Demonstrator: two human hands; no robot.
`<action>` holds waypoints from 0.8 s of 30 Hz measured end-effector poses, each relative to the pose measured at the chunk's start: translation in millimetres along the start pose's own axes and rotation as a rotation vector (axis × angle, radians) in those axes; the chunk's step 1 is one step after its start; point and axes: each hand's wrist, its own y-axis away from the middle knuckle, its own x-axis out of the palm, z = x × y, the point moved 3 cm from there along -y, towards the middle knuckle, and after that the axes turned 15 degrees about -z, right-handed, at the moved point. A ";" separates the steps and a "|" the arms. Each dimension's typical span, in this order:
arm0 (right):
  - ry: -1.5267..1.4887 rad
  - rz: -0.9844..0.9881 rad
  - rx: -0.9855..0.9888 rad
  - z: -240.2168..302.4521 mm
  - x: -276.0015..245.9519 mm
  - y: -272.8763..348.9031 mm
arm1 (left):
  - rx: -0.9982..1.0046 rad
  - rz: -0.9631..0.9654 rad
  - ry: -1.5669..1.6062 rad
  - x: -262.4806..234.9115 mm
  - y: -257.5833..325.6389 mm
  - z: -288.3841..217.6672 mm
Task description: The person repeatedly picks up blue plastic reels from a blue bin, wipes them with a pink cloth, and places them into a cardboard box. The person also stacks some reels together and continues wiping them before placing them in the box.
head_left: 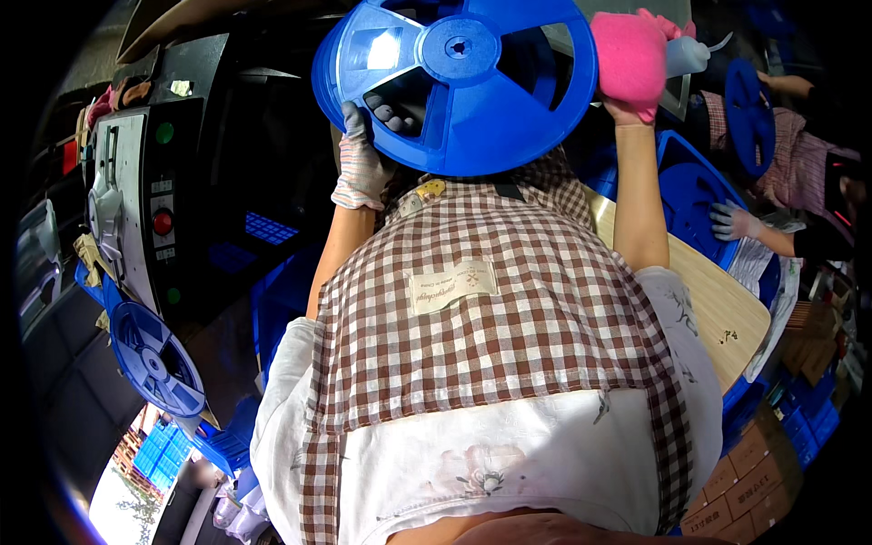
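Note:
A large blue plastic reel (pixel 459 118) with cut-out openings is held up in front of me, tilted, its hub facing me. My left hand (pixel 359 168), in a pale striped glove with grey fingertips, grips its lower left rim. The thumb lies on the front, and grey fingers show through an opening. My right hand (pixel 625 111) is at the reel's right edge, mostly covered by a fuzzy pink cloth or mitt (pixel 629 59). Its fingers are hidden, so their grip does not show. Just right of the pink material is a translucent squeeze bottle (pixel 688 56) with a thin bent nozzle.
To the left stands a machine panel (pixel 145 195) with a red button and green buttons. Another blue reel (pixel 156 363) hangs below it. A wooden board (pixel 718 309) lies by my right arm. Further right are a co-worker's gloved hand (pixel 734 221), blue reels and cardboard boxes (pixel 749 481).

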 end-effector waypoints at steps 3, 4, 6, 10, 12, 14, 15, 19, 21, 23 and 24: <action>0.269 -0.093 -0.202 40.7 -39.2 -28.2 | -0.045 0.080 0.028 -2.2 -3.0 1.4; 0.263 -0.135 -0.212 52.8 -49.6 -34.4 | -0.075 0.082 0.055 0.9 1.2 2.5; 0.173 -0.122 -0.145 42.0 -52.9 -18.2 | -0.046 0.074 0.033 -1.6 3.0 2.3; -0.468 -0.022 0.293 -31.0 -53.3 34.9 | 0.009 0.102 -0.028 -6.9 -3.7 6.4; -0.759 0.058 0.632 -60.6 -55.0 53.8 | 0.036 0.081 -0.053 -4.7 -0.1 7.4; -1.168 0.251 0.988 -62.8 -53.9 61.4 | 0.042 0.049 -0.076 -0.8 4.5 7.3; -1.459 0.369 1.149 -25.9 -56.1 41.0 | 0.034 0.026 -0.084 0.4 6.8 6.5; -1.694 0.549 1.080 0.2 -48.3 35.8 | -0.068 0.129 0.010 -6.7 -3.6 10.8; -1.665 0.423 1.075 0.8 -45.7 41.2 | -0.034 0.046 -0.037 -11.5 -2.7 11.0; -1.687 0.370 1.019 -0.2 -55.5 34.1 | -0.037 -0.089 -0.071 -8.3 3.3 11.5; -1.723 0.359 0.998 -0.4 -70.6 26.3 | 0.019 -0.180 -0.104 2.1 11.6 7.3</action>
